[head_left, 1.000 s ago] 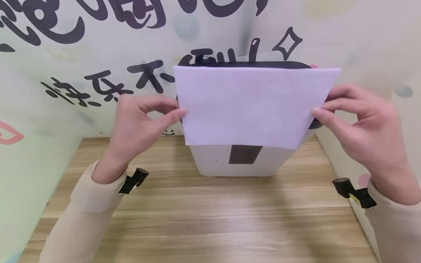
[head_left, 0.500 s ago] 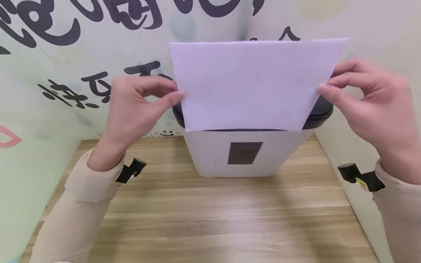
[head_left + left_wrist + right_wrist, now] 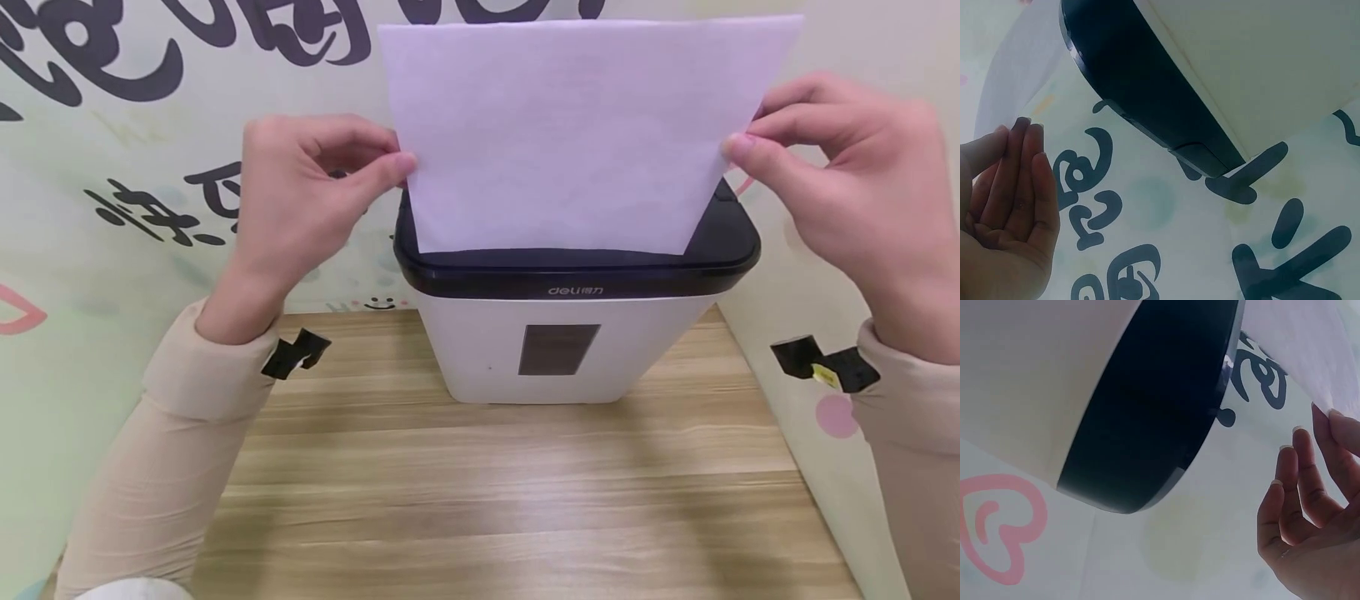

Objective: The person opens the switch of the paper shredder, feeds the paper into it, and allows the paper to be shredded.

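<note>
A plain white sheet of paper [image 3: 585,133] is held upright between both hands, above a paper shredder [image 3: 465,342] with a black top and white bin. My left hand [image 3: 300,183] pinches the left edge between thumb and fingers; my right hand [image 3: 855,175] pinches the right edge the same way. In the head view the paper's lower edge overlaps the black top; whether it touches the top I cannot tell. In the left wrist view the left hand [image 3: 1013,200] shows beside the shredder's black top [image 3: 1147,87]. The right wrist view has the right hand [image 3: 1316,500] gripping the paper's edge [image 3: 1310,350].
The shredder stands on a wood-grain table [image 3: 510,492], near a back wall [image 3: 150,142] printed with dark lettering. A pale wall [image 3: 840,250] rises close on the right. Black wrist devices [image 3: 296,354] sit at both sleeve cuffs.
Both hands have raised the paper, first from in front of the shredder to above its black top. More of the top and its brand lettering now shows. The shredder has stayed put.
</note>
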Demonstrator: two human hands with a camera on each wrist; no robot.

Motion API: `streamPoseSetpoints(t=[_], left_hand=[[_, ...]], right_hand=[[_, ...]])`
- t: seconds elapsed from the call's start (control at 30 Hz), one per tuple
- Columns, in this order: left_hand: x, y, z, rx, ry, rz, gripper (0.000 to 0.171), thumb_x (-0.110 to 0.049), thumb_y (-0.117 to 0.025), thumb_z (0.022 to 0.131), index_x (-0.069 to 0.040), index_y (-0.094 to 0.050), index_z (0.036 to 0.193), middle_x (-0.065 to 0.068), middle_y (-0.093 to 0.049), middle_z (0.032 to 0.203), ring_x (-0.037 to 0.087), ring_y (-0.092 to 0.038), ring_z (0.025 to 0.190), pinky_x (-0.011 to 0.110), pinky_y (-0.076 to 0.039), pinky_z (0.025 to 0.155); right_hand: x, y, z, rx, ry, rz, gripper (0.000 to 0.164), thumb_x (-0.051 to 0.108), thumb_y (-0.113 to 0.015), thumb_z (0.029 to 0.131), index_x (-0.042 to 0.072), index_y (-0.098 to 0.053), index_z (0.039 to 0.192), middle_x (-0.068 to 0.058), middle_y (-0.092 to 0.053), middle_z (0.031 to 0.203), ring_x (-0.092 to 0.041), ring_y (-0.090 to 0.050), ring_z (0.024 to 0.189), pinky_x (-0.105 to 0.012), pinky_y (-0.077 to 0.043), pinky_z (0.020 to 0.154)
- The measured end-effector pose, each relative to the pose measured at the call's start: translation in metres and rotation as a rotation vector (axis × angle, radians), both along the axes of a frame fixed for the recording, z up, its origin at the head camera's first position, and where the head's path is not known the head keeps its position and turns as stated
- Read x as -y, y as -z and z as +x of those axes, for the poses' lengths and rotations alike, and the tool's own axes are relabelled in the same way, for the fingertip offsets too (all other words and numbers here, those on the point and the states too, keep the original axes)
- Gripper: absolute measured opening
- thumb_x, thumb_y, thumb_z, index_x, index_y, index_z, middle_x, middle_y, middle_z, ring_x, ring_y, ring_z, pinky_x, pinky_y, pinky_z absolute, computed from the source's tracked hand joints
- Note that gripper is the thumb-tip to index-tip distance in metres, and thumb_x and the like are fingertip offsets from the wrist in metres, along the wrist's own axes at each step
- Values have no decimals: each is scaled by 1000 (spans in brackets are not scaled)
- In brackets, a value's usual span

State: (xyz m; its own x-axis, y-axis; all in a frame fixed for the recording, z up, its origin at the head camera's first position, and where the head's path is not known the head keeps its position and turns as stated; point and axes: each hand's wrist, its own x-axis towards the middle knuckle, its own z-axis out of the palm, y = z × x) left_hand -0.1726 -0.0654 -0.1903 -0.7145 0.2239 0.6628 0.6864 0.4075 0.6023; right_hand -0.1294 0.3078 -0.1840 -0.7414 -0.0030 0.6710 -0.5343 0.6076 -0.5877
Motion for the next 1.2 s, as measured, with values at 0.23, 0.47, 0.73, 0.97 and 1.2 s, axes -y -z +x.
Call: streamPoseSetpoints(t=[0.23, 0.47, 0.73, 0.97, 1.2], left_hand=[[-3, -3, -6, -13, -24, -6, 12, -13, -79, 86, -1, -79, 90, 7, -75, 81, 8, -68, 67, 22, -43, 51], [-8, -5, -16, -27, -34, -20, 12, -12, -79, 85, -1, -79, 90, 10, -76, 84, 4, -69, 68, 18, -52, 65], [-11, 1, -30, -40, -28, 4, 13, -11, -79, 86, 1, -79, 90, 12, -76, 85, 1, -69, 70, 19, -55, 72], [-11, 2, -31, -55, -39, -29, 15, -14, -79, 86, 0, -79, 90, 11, -75, 84, 2, -67, 67, 17, -51, 66], [-12, 3, -32, -81, -26, -47, 13, -13, -78, 87, 0, -79, 89, 10, -76, 84, 0, -67, 69, 17, -51, 67]], right_hand=[[0, -6, -8, 30, 13, -27, 13, 3, -75, 86, -9, -76, 80, 5, -68, 84, -13, -57, 81, -18, -39, 72], [0, -9, -15, 55, 25, -53, 10, 4, -74, 86, -5, -78, 86, 5, -67, 85, -12, -57, 80, -17, -41, 75], [-1, -12, -26, 125, 10, -93, 8, 6, -73, 87, 6, -81, 86, 4, -66, 91, -12, -58, 81, -15, -42, 77], [-2, -10, -29, 139, 0, -101, 8, 6, -74, 87, 7, -81, 86, 4, -66, 91, -11, -58, 78, -17, -40, 73], [-4, -7, -30, 150, 1, -94, 8, 7, -74, 87, 3, -81, 90, 5, -65, 90, -11, -56, 80, -17, -38, 71]])
